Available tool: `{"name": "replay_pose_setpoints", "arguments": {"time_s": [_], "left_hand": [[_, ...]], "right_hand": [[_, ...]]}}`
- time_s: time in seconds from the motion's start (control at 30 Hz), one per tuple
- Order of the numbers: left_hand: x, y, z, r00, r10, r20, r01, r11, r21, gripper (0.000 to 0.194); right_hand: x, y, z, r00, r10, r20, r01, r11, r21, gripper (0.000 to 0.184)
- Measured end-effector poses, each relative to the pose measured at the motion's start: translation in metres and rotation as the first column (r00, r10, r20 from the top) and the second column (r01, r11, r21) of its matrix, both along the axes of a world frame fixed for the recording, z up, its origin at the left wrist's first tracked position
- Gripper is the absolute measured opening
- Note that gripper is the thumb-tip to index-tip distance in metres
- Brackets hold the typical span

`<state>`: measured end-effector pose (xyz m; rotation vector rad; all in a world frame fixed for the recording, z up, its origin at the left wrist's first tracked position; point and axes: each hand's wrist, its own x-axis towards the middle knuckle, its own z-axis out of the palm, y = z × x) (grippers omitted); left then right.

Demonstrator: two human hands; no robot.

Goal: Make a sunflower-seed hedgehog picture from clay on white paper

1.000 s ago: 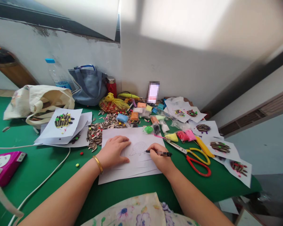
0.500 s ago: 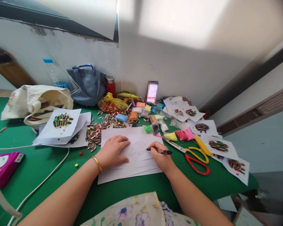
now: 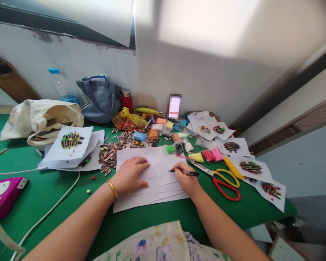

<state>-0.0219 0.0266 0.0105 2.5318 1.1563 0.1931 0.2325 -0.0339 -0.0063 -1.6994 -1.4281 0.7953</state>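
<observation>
Several sheets of white paper (image 3: 149,199) lie stacked in front of me on the green table. The top one carries a thin line drawing of a hedgehog (image 3: 159,171). My left hand (image 3: 132,175) rests flat on the paper, fingers spread, just left of the drawing. In my right hand (image 3: 186,180) is a black pen (image 3: 190,173), pinched between thumb and fingers. Its tip is at the right end of the hedgehog; whether it touches the paper I cannot tell. Scissors (image 3: 212,173) with a red and a yellow handle lie right of my right hand.
Sunflower seeds (image 3: 108,156) and bagged coloured clay (image 3: 197,157) lie beyond the paper. Seed-decorated sheets sit left (image 3: 78,154) and right (image 3: 237,142). A phone (image 3: 175,106), blue bag (image 3: 100,101), cream tote (image 3: 19,123) and red flask (image 3: 126,101) stand behind. A magenta device (image 3: 12,197) and white cable (image 3: 57,203) lie left.
My right hand and the pen tip have shifted slightly to the right, along the hedgehog's rear end. My left hand stays in place on the paper.
</observation>
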Motion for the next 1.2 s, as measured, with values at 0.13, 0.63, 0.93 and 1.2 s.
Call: {"name": "replay_pose_setpoints", "arguments": {"time_s": [0.13,0.63,0.93,1.2], "left_hand": [[0.000,-0.001,0.001,1.000,0.000,-0.005,0.000,1.000,0.005,0.072],[0.000,0.000,-0.001,1.000,-0.010,0.006,0.010,1.000,0.015,0.072],[-0.001,0.001,0.000,1.000,-0.009,0.002,0.009,1.000,0.008,0.071],[-0.001,0.001,-0.001,1.000,-0.015,0.011,0.015,1.000,0.026,0.069]], "right_hand": [[0.000,0.000,0.000,1.000,0.007,0.005,-0.007,1.000,-0.008,0.018],[0.015,0.007,-0.008,0.986,0.042,0.159,-0.088,0.951,0.296,0.024],[0.031,0.005,-0.024,0.793,-0.005,0.609,-0.195,0.945,0.262,0.053],[0.035,0.009,-0.028,0.826,-0.080,0.558,-0.136,0.933,0.334,0.031]]}}
